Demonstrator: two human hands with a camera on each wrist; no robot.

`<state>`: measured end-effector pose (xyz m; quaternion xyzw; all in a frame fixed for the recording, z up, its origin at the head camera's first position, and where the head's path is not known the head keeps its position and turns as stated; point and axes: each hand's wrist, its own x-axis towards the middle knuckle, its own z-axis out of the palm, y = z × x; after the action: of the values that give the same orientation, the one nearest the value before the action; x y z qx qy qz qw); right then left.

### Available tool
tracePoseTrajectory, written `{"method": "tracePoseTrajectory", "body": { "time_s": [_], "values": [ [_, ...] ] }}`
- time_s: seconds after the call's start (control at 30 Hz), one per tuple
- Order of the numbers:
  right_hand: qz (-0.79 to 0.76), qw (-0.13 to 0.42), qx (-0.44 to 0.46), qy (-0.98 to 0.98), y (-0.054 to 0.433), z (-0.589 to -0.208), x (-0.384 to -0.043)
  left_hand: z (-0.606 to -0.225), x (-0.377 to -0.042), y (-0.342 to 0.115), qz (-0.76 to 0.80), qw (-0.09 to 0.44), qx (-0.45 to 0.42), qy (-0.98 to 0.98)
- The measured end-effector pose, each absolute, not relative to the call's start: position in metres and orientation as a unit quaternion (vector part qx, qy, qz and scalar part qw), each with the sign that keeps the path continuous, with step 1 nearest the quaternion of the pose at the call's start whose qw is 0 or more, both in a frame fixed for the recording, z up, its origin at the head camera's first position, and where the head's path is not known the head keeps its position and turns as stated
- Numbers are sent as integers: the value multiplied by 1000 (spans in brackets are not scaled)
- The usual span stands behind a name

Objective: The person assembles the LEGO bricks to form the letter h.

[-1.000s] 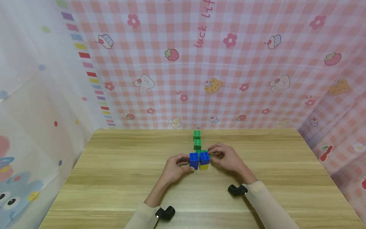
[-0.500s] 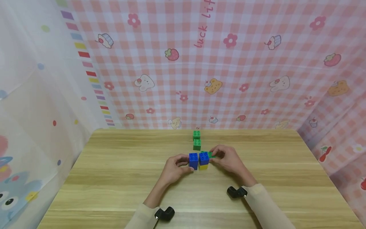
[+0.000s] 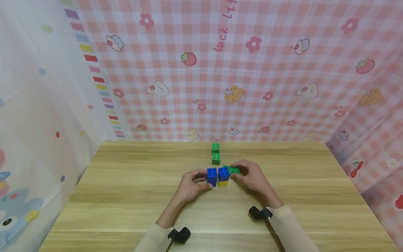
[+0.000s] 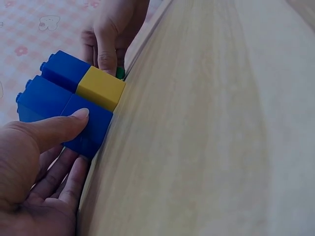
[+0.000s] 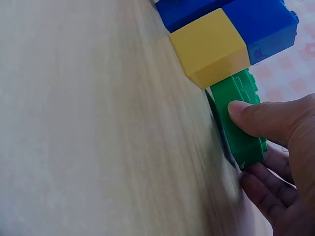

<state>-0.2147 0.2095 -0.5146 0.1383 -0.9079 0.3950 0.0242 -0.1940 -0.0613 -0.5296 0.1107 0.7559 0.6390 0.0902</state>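
One blue stack (image 3: 212, 177) stood upright on the tabletop (image 3: 126, 196), just left of the blue-and-yellow stack (image 3: 223, 177). The left hand (image 3: 190, 185) gripped the blue stack, its fingers parted to the stack's thickness. The right hand (image 3: 252, 175) pinched the long green brick (image 3: 233, 170) between narrowly parted fingers, behind and right of the blue-and-yellow stack.

Head view, upper centre: pink lettering (image 3: 222, 38) on the checked cloth (image 3: 201, 80) read "luck li", turned sideways, next letter cut by top edge. Small mark (image 3: 216, 140) below resembled "e".
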Motion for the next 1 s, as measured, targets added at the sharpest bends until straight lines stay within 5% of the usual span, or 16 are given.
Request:
{"method": "tracePoseTrajectory", "body": {
  "time_s": [1.0],
  "values": [
    [445,39,111,-888,211,-491,-209,-531,-195,-63,637,96,115,756]
  ]
}}
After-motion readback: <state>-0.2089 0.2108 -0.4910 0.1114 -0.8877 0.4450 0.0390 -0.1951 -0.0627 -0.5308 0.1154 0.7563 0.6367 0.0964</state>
